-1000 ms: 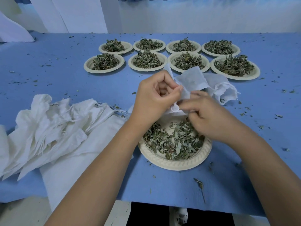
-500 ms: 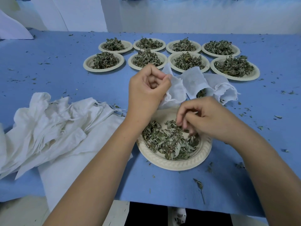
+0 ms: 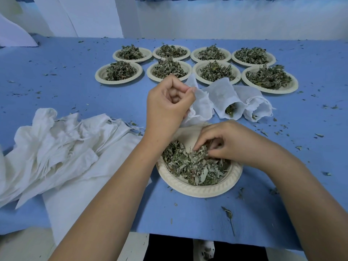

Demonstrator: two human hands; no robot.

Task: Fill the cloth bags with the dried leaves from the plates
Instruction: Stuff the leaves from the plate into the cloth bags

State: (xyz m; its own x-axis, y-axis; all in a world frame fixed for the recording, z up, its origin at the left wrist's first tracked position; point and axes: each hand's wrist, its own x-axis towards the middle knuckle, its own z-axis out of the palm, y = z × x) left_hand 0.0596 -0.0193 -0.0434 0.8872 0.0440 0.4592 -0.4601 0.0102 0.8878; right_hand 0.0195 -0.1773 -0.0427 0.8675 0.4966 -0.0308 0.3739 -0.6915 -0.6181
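Observation:
A cream paper plate of dried green leaves sits close to the table's front edge. My left hand holds a white cloth bag by its rim just beyond the plate, fingers curled round the fabric. My right hand is down in the leaves on the plate's right side, its fingers curled into the pile and gathering leaves. Two more white bags lie behind on their sides, with leaves showing in their mouths.
Several plates heaped with leaves stand in two rows at the back. A pile of white cloth bags lies at the left. Leaf crumbs are scattered over the blue tablecloth. A white wall runs behind the table.
My right hand left the bag's mouth and dropped onto the plate, digging into the leaves. My left hand kept hold of the bag and lifted it slightly toward the back.

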